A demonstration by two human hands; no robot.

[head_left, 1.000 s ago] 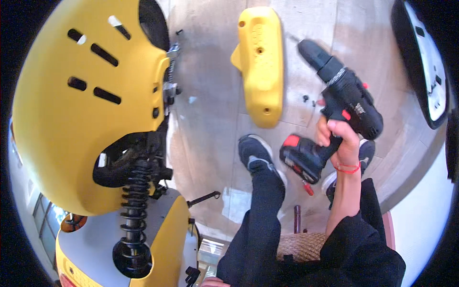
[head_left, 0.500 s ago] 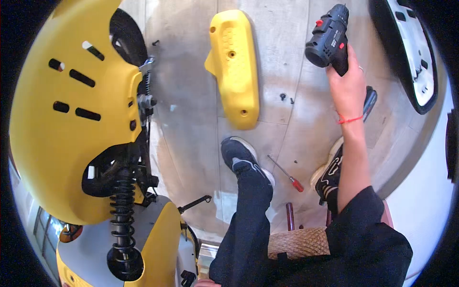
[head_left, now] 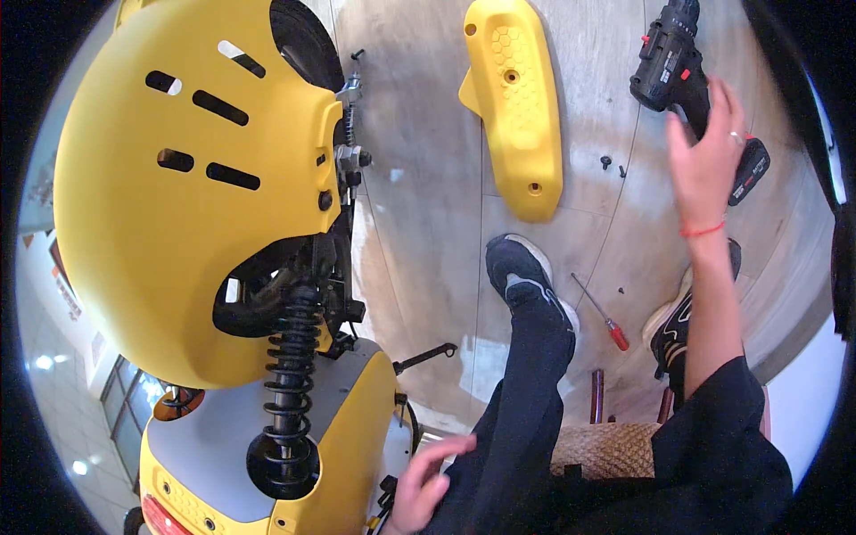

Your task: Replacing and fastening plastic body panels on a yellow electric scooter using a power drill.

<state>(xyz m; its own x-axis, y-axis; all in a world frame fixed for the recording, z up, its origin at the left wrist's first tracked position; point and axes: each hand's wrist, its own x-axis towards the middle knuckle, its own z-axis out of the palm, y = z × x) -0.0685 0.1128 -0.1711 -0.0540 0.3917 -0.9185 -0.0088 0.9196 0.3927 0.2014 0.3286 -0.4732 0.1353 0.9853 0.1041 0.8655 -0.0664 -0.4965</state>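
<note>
A black cordless drill (head_left: 666, 67) lies on the floor at the upper right. My right hand (head_left: 704, 160) is just over its handle, fingers extended and apart, no longer gripping it. My left hand (head_left: 423, 490) is low in the view beside my leg, with loosely bent fingers apart and nothing visible in them. A long yellow moulded panel (head_left: 522, 152) lies left of the drill, with small black screws (head_left: 606, 162) beside it. A red-handled screwdriver (head_left: 617, 333) lies between my shoes.
A yellow scooter fills the left, with a slotted front shell (head_left: 134, 241), a black spring shock (head_left: 290, 374) and a protruding bracket (head_left: 428, 357). My shoes (head_left: 517, 267) rest on the wooden floor (head_left: 419, 241). A woven seat (head_left: 606, 446) shows below, and a dark-edged object at the right rim.
The drill, held in my right hand earlier, now lies on the floor, and that hand has loosened from it. My left hand has risen further into view.
</note>
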